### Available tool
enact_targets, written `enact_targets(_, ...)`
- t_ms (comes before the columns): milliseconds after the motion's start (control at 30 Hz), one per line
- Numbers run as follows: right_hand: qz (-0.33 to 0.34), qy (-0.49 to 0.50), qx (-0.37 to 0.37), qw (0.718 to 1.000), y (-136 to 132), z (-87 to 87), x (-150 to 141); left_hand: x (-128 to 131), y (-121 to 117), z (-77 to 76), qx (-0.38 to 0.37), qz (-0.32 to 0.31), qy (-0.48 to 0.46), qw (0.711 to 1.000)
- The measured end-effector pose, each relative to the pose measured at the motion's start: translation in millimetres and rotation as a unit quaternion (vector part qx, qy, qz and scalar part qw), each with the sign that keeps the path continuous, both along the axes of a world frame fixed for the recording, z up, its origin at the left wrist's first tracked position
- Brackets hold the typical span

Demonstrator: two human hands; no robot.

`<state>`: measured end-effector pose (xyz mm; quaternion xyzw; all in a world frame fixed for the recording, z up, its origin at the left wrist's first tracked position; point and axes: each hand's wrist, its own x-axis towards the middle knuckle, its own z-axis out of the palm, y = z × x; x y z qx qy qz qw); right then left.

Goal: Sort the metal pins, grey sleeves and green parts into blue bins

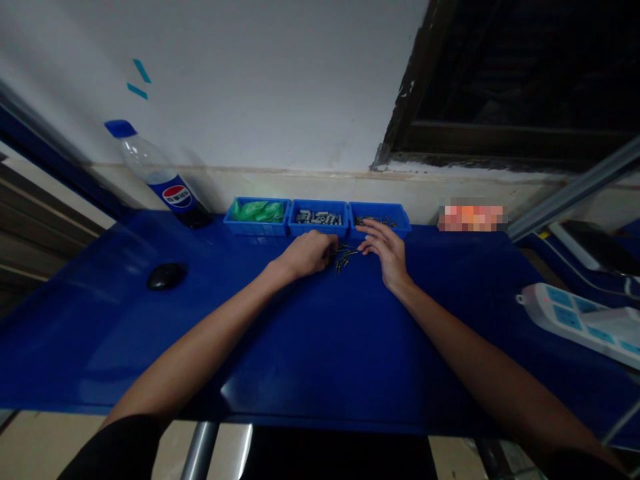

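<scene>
My left hand is closed, its fingers curled down at the left edge of a small pile of thin brassy screws on the blue table. Whatever its fingertips hold is hidden. Opposite it, my right hand pinches a thin screw between thumb and forefinger, with the other fingers raised and apart. Just behind the hands is a blue bin of similar small screws, partly covered by my right fingers. Beside it stands a blue bin of grey metal sleeves.
A third blue bin holds green plastic. Left stand a cola bottle and a black computer mouse. A white power strip lies at right, and a blurred-out reddish object sits by the wall.
</scene>
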<state>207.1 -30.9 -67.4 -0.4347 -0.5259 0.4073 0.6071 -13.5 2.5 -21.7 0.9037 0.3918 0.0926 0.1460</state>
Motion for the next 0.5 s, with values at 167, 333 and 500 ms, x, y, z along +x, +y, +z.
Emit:
enact_targets(167, 0.004, 0.003, -0.001, 1.0, 0.2, -0.1, 0.1, 2.7, -5.7, 3.6, 0.021, 0.016, 0.057, 0.998)
enact_targets(333, 0.012, 0.002, -0.002, 1.0, -0.5, 0.2, -0.1, 0.7, -5.7, 7.1, 0.034, 0.009, 0.075, 0.997)
enact_targets(500, 0.015, 0.0, -0.002, 1.0, -1.2, 0.7, -0.6, -3.2, 3.8, 7.3, 0.018, -0.029, -0.053, 0.998)
